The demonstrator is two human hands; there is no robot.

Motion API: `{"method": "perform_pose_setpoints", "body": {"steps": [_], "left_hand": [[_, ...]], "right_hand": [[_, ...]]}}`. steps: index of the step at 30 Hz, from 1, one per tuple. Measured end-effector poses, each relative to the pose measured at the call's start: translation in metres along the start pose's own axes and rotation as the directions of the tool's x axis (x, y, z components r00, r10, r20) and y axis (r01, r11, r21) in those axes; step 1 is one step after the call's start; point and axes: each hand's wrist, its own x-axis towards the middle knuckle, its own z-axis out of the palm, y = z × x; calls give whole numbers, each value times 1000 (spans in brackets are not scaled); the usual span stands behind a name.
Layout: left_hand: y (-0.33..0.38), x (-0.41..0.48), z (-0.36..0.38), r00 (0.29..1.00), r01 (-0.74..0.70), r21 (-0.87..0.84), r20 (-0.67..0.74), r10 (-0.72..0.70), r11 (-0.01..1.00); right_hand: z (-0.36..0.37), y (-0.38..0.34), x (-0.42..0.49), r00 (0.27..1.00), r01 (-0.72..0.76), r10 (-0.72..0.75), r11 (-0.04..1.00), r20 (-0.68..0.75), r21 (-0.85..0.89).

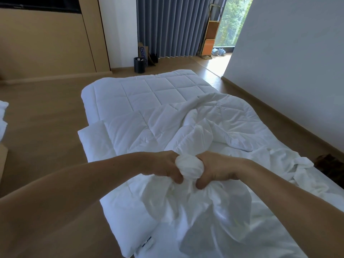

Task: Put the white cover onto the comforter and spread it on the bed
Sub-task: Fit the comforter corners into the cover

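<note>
Wood floor [46, 118], grey curtain [173, 27] on the far side, black bin [139, 65] in front of it. The quilted comforter [149, 95] is spread out, far half smooth, near half rumpled. Can't tell from this angle if there's a mattress under it. The white cover [204, 211] is bunched over the comforter's near end. Left hand [163, 166] and right hand [217, 170] are side by side, fingers curled tight round one wad of cover, with cloth draping down from it.
</note>
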Motion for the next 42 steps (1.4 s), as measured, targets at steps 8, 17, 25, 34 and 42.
{"method": "perform_pose_setpoints", "body": {"steps": [8, 17, 25, 34, 42], "left_hand": [[-10, 2, -2, 996, -89, -141, -27, 86, 986], [-22, -10, -20, 989, 95, -53, 119, -88, 994], [-55, -6, -29, 998, -10, -275, 58, 27, 961], [-74, 4, -50, 999, -47, -223, -29, 42, 974], [-83, 0, -47, 999, -52, -257, -27, 47, 965]], "right_hand": [[5, 4, 10, 985, 27, -52, 988, -162, -155], [23, -4, 32, 976, 31, -97, 949, -196, -315], [34, -14, 50, 946, -25, -41, 980, -321, -199], [66, -36, 52, 803, -276, 213, 961, -557, -30], [126, -68, 20, 317, -200, 609, 792, -727, 577]]}}
